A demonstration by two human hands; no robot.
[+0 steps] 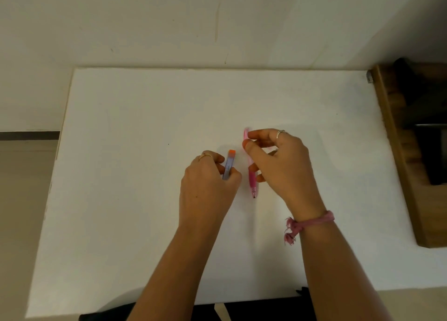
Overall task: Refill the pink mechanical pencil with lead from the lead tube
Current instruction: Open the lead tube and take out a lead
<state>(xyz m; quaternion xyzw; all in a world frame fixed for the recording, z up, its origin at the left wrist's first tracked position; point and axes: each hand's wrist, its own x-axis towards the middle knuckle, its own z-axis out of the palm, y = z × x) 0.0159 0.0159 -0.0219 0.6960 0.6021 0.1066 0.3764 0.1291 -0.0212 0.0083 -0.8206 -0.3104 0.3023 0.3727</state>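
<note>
The pink mechanical pencil (252,175) stands nearly lengthwise over the middle of the white table (135,175), tip pointing toward me. My right hand (280,165) grips it, thumb and forefinger pinching its upper end. To its left, my left hand (208,187) is closed around the lead tube (229,164), a pale bluish case with an orange cap that sticks out above my fingers. The tube's lower end is hidden in my fist. The two objects are a little apart.
A wooden piece of furniture (411,165) with a dark opening runs along the table's right edge. A pale wall rises behind the table. A pink thread bracelet (307,224) circles my right wrist.
</note>
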